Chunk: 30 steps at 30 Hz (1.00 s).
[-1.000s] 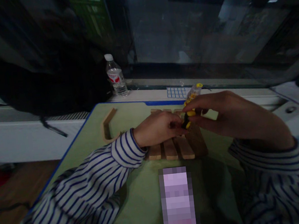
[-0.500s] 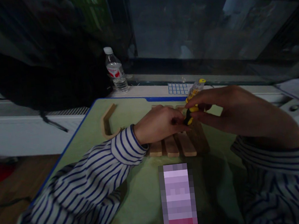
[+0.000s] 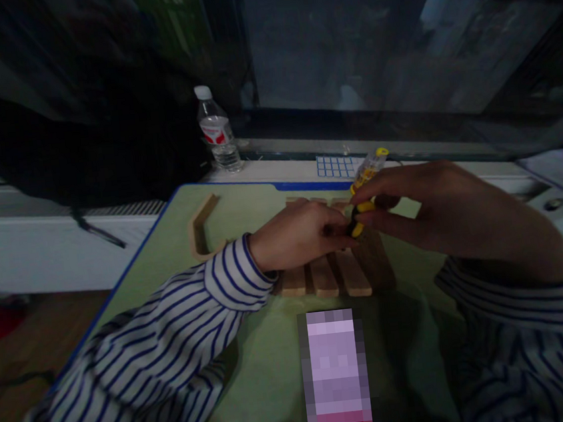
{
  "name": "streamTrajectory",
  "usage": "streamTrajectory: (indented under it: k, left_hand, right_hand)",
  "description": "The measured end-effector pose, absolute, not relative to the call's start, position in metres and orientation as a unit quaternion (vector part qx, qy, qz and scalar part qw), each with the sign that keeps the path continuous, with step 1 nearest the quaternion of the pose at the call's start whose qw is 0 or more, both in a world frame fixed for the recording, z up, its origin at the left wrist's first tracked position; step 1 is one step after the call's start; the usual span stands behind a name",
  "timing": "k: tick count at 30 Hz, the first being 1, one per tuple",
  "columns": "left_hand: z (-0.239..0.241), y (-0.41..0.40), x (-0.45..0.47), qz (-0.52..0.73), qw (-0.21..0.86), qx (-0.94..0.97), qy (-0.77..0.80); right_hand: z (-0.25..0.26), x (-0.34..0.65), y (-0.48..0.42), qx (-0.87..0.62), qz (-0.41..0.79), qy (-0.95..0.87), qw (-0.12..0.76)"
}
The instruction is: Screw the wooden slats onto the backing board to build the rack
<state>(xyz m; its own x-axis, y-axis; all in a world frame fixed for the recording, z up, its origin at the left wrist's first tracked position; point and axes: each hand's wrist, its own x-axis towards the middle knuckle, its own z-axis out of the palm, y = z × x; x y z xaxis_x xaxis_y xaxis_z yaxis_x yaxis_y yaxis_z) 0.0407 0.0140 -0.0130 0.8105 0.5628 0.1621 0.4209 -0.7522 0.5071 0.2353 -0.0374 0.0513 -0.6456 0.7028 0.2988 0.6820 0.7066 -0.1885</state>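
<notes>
While left hand (image 3: pixel 298 236) and right hand (image 3: pixel 429 202) grip a yellow-black tool (image 3: pixel 355 221), slats (image 3: pixel 325 279) sit aligned; curved wood (image 3: pixel 195 239), ten o'clock, seems unattached.

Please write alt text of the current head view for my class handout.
A person's right hand pinches a black-and-yellow object beside the left hand, above flat wooden slats on a pale green, blue-edged table. A bent wooden strip lies to their left; a clear plastic bottle with a white cap stands behind.
</notes>
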Motion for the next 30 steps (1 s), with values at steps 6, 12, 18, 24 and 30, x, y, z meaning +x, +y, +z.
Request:
streamTrajectory:
  k: [6,12,18,24,30]
  left_hand:
    - [-0.0113,0.0134,0.0405,0.150,0.231,0.925,0.263]
    - [-0.0112,0.0128,0.0395,0.156,0.234,0.924,0.260]
    - [-0.0109,0.0128,0.0394,0.171,0.230,0.919,0.272]
    - [-0.0126,0.0148,0.0386,0.160,0.225,0.920,0.278]
    - [-0.0135,0.0165,0.0378,0.153,0.221,0.923,0.273]
  right_hand:
    - [0.0505,0.2354,-0.0370,-0.380,0.028,-0.907,0.182]
    - [0.0490,0.2362,-0.0357,-0.385,0.032,-0.905,0.177]
    - [0.0491,0.2348,-0.0363,-0.391,0.033,-0.902,0.180]
    - [0.0497,0.2345,-0.0360,-0.387,0.041,-0.905,0.173]
    - [0.0495,0.2338,-0.0388,-0.362,0.054,-0.914,0.177]
